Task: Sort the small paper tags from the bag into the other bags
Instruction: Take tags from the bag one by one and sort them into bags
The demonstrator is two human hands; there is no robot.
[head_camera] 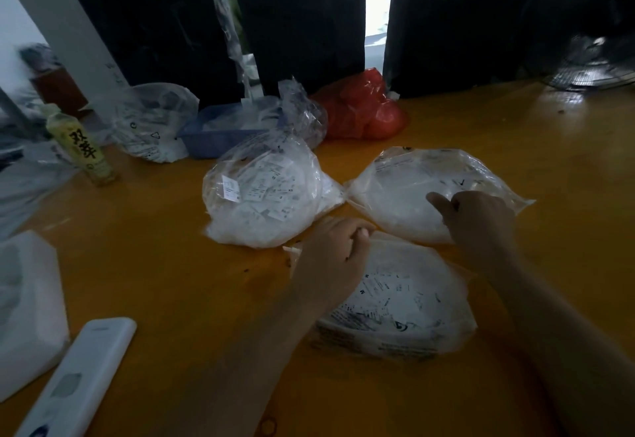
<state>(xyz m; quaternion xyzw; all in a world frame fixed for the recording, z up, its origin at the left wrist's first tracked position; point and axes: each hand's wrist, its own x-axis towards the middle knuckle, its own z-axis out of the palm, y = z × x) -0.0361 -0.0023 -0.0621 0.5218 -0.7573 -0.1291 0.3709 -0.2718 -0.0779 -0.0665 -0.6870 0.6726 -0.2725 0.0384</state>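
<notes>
two grips (pixel 335 247) (pixel 481 220), seemingly three bags (pixel 395 302) (pixel 268 196) (pixel 412 189)

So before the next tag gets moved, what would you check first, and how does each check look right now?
1. Near bag open with tags showing: ok.
2. Left hand holding that bag's far rim: ok.
3. Right hand on the right-hand bag: ok.
4. Right-hand bag's mouth open: cannot tell.
5. Tag in either hand: cannot tell.
6. Left-hand bag within reach on the table: ok.

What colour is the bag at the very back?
Red bag, seen best in the head view.
</notes>
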